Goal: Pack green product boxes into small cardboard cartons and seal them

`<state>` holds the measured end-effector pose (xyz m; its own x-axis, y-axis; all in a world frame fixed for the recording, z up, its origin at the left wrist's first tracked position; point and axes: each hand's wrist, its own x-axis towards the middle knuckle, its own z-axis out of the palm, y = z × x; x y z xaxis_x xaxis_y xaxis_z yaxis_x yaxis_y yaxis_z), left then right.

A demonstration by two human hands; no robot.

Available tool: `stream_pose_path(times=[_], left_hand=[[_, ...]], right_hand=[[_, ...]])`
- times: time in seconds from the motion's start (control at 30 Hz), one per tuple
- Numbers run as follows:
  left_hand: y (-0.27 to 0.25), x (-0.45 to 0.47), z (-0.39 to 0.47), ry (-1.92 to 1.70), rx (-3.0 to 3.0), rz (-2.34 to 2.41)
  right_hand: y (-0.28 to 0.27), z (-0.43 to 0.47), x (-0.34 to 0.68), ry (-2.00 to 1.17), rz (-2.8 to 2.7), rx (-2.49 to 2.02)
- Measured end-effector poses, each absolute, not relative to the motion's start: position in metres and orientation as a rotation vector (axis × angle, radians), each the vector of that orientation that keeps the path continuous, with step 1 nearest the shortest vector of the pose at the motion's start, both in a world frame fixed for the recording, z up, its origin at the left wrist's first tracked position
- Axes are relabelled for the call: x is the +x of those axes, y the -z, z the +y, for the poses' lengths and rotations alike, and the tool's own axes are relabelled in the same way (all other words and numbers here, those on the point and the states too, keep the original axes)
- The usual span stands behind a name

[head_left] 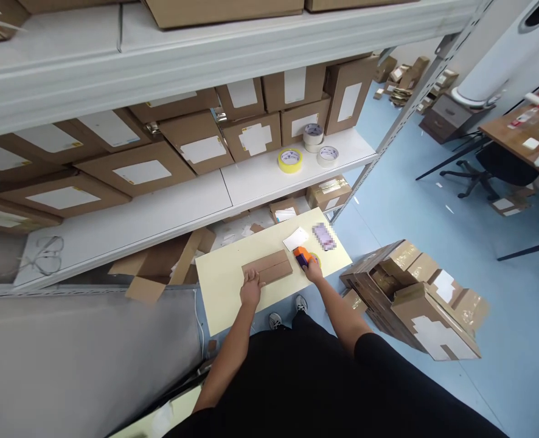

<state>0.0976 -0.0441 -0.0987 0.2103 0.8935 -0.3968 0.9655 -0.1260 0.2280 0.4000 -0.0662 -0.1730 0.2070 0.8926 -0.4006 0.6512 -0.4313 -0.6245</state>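
Observation:
A flat, closed brown cardboard box (272,266) lies on a pale yellow tabletop (221,298). My left hand (251,286) rests on its near left corner, fingers spread over the top and the thumb by the near edge. To the right of the box, my right hand (314,269) is wrapped round an orange and dark purple tape dispenser (302,255); part of a yellow tape roll shows beside the fingers. A white paper slip (295,238) lies just beyond the dispenser. Farther right is a blurred purple item (324,236) that I cannot make out.
Ahead, a metal shelf (182,204) carries labelled cartons (251,140), a yellow tape roll (290,159) and several pale tape rolls (328,156). An open carton (160,261) sits below left. Stacked cartons (415,298) stand on the floor at right, near a shelf post (406,109).

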Motion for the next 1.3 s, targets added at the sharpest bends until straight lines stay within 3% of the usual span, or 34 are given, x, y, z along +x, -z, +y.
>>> stream_pose_path(times=[0.17,0.37,0.67,0.93,1.3], left_hand=[[0.1,0.099,-0.044,0.105,1.97,1.74],[0.103,0.105,-0.043,0.029,1.809,1.788],[0.098,0.109,-0.054,-0.161,1.701,1.809],[0.056,0.101,-0.013,-0.796,1.372,1.648],[0.015,0.114,0.036,-0.498,1.245,1.284]], right_hand=[[0.143,-0.074,0.396,-1.096,-1.246,-1.756],[0.099,-0.055,0.343,-1.347,-1.257,-1.322],[0.104,-0.042,0.337,-1.57,-1.384,-1.23],[0.097,-0.04,0.34,-1.618,-1.456,-1.143],[0.101,-0.039,0.342,-1.676,-1.42,-1.047]])
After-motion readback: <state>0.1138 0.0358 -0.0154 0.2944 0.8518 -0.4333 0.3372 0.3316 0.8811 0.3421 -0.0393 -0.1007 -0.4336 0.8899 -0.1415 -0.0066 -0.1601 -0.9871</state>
